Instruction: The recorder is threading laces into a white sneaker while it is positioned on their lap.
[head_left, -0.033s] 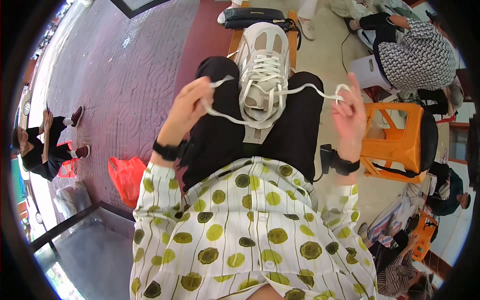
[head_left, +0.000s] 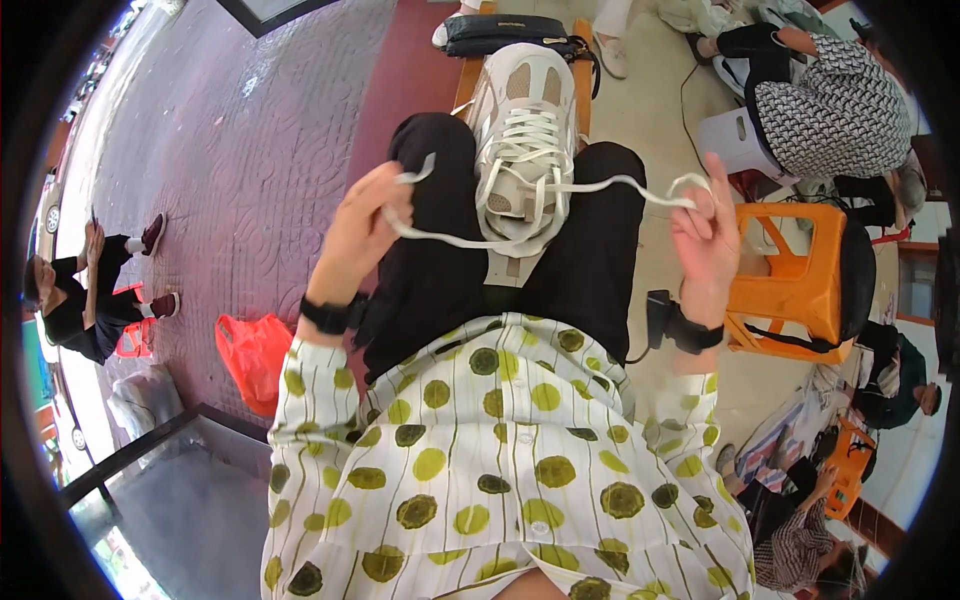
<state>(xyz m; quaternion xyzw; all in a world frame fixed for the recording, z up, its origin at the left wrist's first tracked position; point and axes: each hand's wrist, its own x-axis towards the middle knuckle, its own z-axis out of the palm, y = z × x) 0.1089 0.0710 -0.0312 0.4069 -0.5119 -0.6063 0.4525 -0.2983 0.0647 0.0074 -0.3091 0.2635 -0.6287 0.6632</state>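
A white and beige sneaker [head_left: 510, 185] stands between my knees, its toe pointing away from me, with laces crossed over its front. My left hand [head_left: 362, 220] pinches the left end of the white lace [head_left: 450, 241], and a short tip sticks out past the fingers. To the right of the sneaker, my right hand [head_left: 706, 225] is closed on the other lace end [head_left: 625, 181], which loops by the fingers while the index finger points up. Both lace lengths run from the shoe's opening to my hands, the left one sagging. Black straps circle both wrists.
Beneath the sneaker is a wooden bench [head_left: 583, 95], with a black pouch [head_left: 505, 36] at its far end. An orange stool [head_left: 785, 280] stands at right and a red plastic bag [head_left: 252, 360] at left. Several other people sit around.
My left hand has drawn slightly left, and my right hand a little right, each with its lace end. The sneaker has barely moved.
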